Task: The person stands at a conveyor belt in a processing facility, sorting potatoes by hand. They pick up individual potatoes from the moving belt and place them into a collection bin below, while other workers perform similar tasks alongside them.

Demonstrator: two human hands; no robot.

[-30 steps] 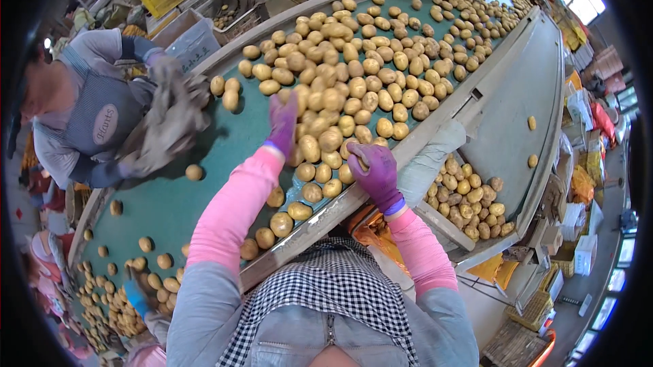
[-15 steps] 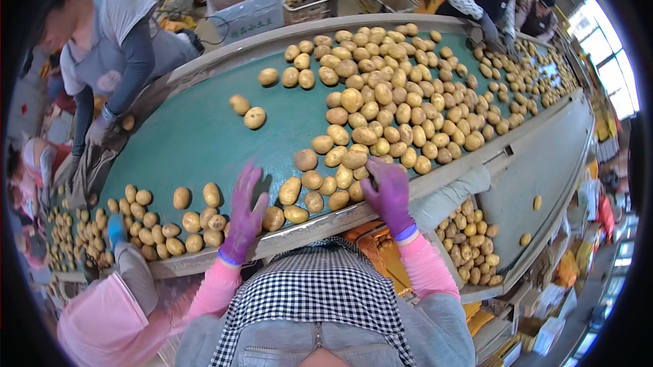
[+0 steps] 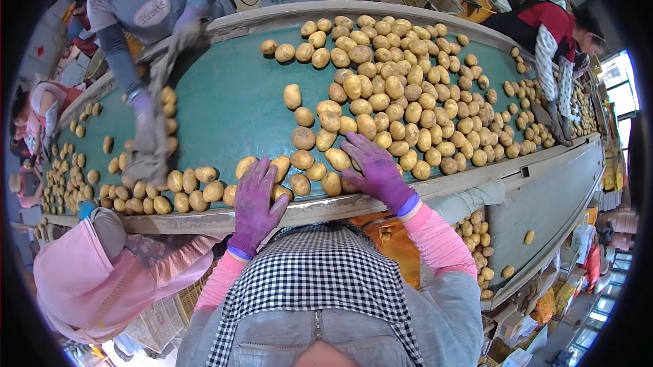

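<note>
A green conveyor belt (image 3: 218, 108) carries many yellow-brown potatoes (image 3: 394, 88), heaped most thickly right of the middle. My left hand (image 3: 256, 205), in a purple glove, lies over the near rail with its fingers apart, against a few potatoes at the belt's edge. It is open and grips none of them. My right hand (image 3: 378, 171), gloved alike, rests open with fingers spread at the near side of the heap. Its fingertips touch or nearly touch a potato (image 3: 337, 159) there; the palm's underside is hidden.
A wooden rail (image 3: 320, 212) runs along the belt's near side. Across the belt, a co-worker's gloved hand (image 3: 146, 129) holds a grey cloth over it. Someone in pink (image 3: 81, 272) stands at my left; another person (image 3: 554, 47) leans in at far right. Potatoes (image 3: 477, 238) lie below the rail.
My view has shifted. My right hand has moved left along the heap's near edge, and my left hand now lies over the rail. The co-worker opposite has reached farther across with the cloth.
</note>
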